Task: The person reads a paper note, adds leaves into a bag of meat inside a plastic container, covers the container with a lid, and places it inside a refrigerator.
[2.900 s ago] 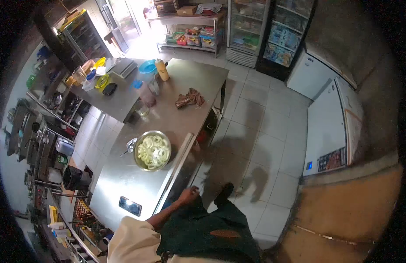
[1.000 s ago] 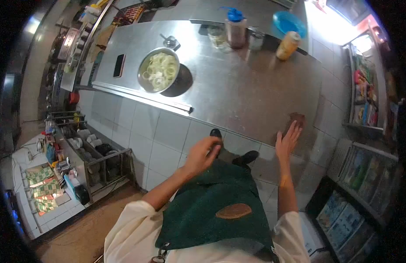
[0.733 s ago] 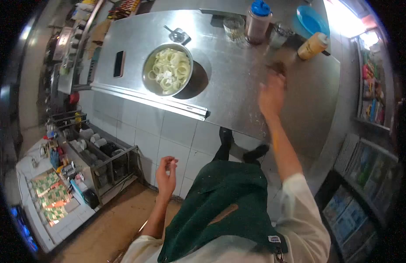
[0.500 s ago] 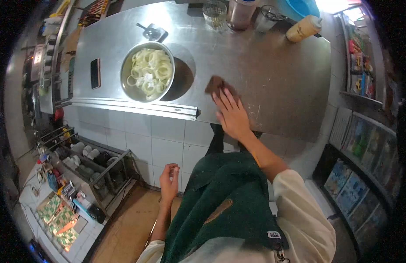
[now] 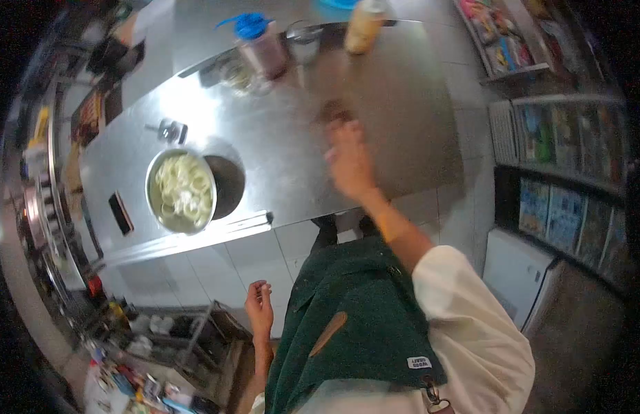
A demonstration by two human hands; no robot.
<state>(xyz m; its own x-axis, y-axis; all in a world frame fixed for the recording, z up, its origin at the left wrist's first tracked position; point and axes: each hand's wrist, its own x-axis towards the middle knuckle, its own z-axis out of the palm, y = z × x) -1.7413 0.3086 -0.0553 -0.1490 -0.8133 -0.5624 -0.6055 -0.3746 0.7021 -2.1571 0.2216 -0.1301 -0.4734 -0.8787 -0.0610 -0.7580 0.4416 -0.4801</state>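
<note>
One cloth [image 5: 336, 110] — steel table [image 5: 285, 152] (tiled floor [image 5: 261, 259])

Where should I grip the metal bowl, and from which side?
Probably opposite sides of the rim, from the person's side: the metal bowl sits upright near that edge of the steel table, open, with loose onion rings. Use the left hand and, once off the brown cloth, the right hand.

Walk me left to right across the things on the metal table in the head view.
Phone → bowl of pale rings → blue-lidded bottle → cup-like container → brown cloth, blurred, at the right hand → yellow bottle.
</note>
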